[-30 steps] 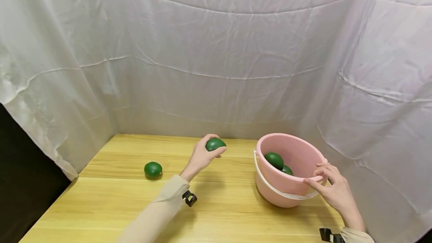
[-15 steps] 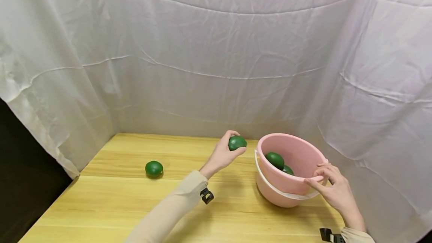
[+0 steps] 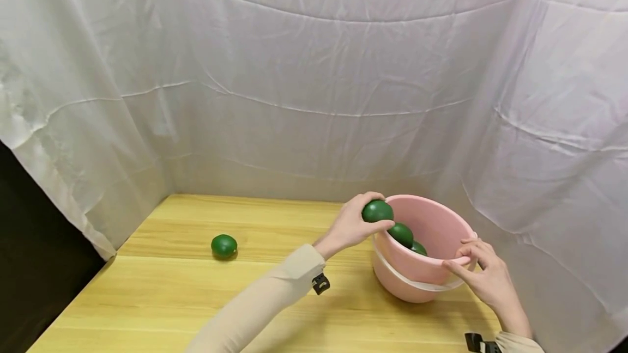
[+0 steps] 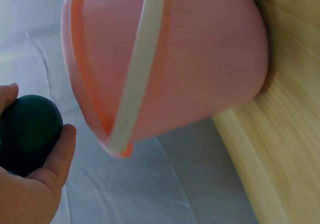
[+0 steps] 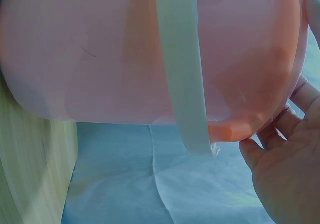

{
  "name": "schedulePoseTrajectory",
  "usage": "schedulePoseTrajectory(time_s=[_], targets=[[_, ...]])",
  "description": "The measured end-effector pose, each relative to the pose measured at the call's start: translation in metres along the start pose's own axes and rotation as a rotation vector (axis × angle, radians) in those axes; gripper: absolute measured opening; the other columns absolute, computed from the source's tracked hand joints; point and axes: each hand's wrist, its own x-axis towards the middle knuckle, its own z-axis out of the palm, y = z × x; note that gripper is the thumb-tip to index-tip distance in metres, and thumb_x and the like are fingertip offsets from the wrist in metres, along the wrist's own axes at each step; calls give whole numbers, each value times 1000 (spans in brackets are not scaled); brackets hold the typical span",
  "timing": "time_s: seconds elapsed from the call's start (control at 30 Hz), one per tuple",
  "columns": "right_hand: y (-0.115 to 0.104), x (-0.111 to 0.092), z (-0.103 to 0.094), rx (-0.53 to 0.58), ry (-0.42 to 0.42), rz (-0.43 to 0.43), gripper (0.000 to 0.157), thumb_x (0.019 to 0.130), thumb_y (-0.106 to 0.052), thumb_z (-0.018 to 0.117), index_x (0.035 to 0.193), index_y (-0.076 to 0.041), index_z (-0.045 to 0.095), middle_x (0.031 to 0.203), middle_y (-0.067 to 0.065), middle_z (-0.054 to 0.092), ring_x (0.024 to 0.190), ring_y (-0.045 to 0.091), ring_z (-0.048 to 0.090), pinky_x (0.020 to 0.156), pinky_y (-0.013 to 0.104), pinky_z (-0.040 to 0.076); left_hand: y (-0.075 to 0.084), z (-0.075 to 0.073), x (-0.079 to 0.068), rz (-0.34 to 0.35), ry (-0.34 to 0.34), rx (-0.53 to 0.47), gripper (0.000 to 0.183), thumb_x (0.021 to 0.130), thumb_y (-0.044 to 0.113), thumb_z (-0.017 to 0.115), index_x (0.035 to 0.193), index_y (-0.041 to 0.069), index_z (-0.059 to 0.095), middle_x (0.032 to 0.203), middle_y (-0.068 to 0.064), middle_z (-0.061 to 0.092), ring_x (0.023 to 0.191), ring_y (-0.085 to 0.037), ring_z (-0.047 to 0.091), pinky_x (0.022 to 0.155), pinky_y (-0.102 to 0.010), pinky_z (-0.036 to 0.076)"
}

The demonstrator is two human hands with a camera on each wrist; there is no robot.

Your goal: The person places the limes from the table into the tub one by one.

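My left hand (image 3: 352, 226) grips a smooth dark green oval fruit (image 3: 378, 211) just at the left rim of a pink bucket (image 3: 441, 227). In the left wrist view, thumb and fingers curve around that green fruit (image 4: 31, 134) beside the bucket's mouth. Inside the bucket, two more green fruits show, one larger in view (image 3: 401, 235) and one partly hidden (image 3: 418, 248). At the bucket's right side, my right hand (image 3: 490, 277) pinches the rim, thumb outside and fingers over the edge. Another green fruit (image 3: 224, 246) lies alone on the left of the table.
The bucket stands on a light wooden table (image 3: 162, 293), its white handle (image 3: 417, 284) hanging down around the front. Pale curtains (image 3: 314, 97) enclose the back and sides. A dark area (image 3: 39, 255) lies beyond the table's left edge.
My left hand has carried the green fruit rightwards across the table to the bucket's rim. The right hand and the bucket have stayed where they were.
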Motion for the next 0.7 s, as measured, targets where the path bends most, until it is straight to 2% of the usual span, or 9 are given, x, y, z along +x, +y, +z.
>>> schedulePoseTrajectory(time_s=[0.1, 0.23, 0.33, 0.43, 0.6, 0.7], targets=[[0, 0, 0, -2, 0, 1, 31, 66, -10, 89, 73, -22, 61, 108, -30, 50, 110, -16, 40, 94, 0, 22, 9, 5, 3, 53, -28, 45, 52, 82, 45, 76, 128, 29, 57, 120, 8, 60, 96, -5, 58, 77, -22, 51], [-1, 1, 0, -6, 1, 6, 30, 67, -11, 89, 73, -21, 61, 107, -30, 49, 110, -16, 39, 93, 0, 22, 17, 13, 8, 94, -66, 33, 56, 80, 38, 80, 128, 24, 54, 120, 6, 61, 95, -3, 59, 78, -18, 51], [-1, 0, 0, -10, -4, 8, 30, 68, -12, 89, 73, -22, 61, 108, -30, 49, 111, -17, 38, 93, 0, 21, 19, 20, 10, 118, -92, 31, 56, 78, 34, 83, 125, 23, 54, 114, 6, 62, 92, -2, 60, 77, -14, 50], [-1, -1, 0, -14, -6, 6, 30, 68, -12, 89, 73, -22, 61, 108, -30, 49, 112, -17, 38, 93, 0, 21, 18, 27, 13, 154, -98, 93, 57, 78, 33, 83, 127, 25, 55, 114, 7, 61, 94, -1, 58, 77, -11, 48], [-1, -2, 1, -10, -7, 7, 31, 67, -11, 89, 73, -22, 61, 108, -29, 49, 111, -16, 39, 91, 1, 22, 17, 37, 16, 204, -89, 170, 57, 79, 34, 82, 129, 23, 57, 134, 5, 56, 111, -5, 55, 84, -8, 45], [-2, -1, 0, -13, -10, 13, 30, 68, -12, 89, 73, -22, 61, 109, -28, 50, 111, -16, 39, 90, 1, 22, 17, 41, 16, 219, -80, 179, 55, 79, 34, 83, 125, 20, 57, 137, 3, 55, 118, -9, 53, 86, -9, 45]])
